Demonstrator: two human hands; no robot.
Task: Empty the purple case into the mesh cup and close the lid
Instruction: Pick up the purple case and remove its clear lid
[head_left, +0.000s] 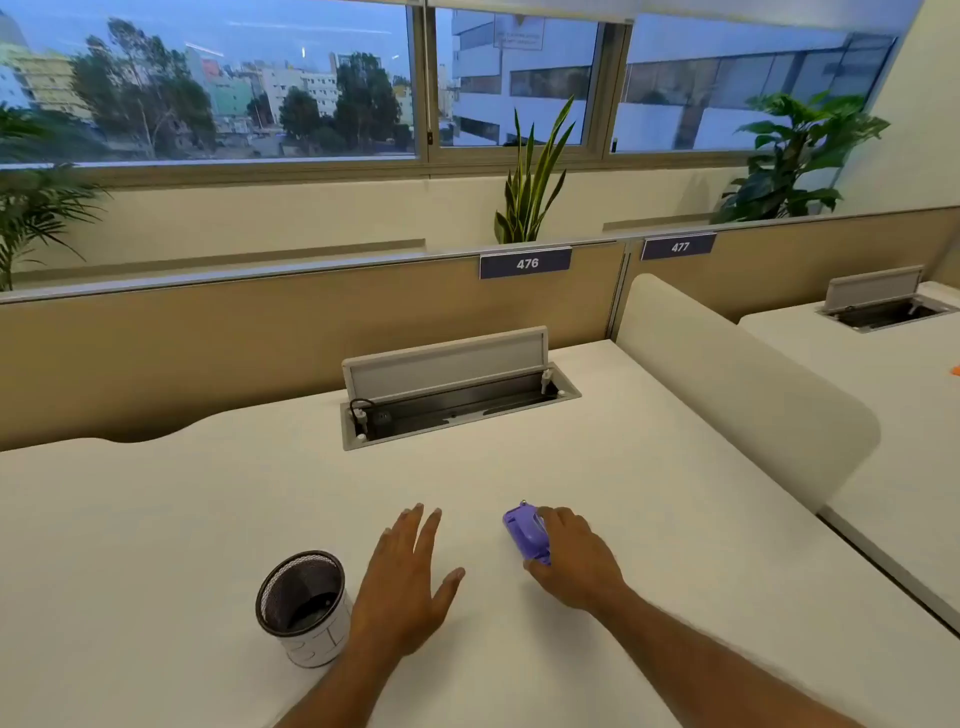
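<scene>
A small purple case (523, 530) lies on the white desk (208, 519), its lid down as far as I can tell. My right hand (576, 558) wraps around its right side, fingers at the far end and thumb at the near end. A black mesh cup (304, 605) with a white band around its lower part stands upright at the front left, tilted in the wide view. My left hand (408, 582) rests flat between the cup and the case, fingers spread, holding nothing, with its wrist close beside the cup.
An open cable tray with a raised flap (452, 389) is set into the desk behind my hands. A beige partition (260, 332) bounds the back, and a rounded white divider (737, 395) bounds the right side. Plants stand beyond the partition.
</scene>
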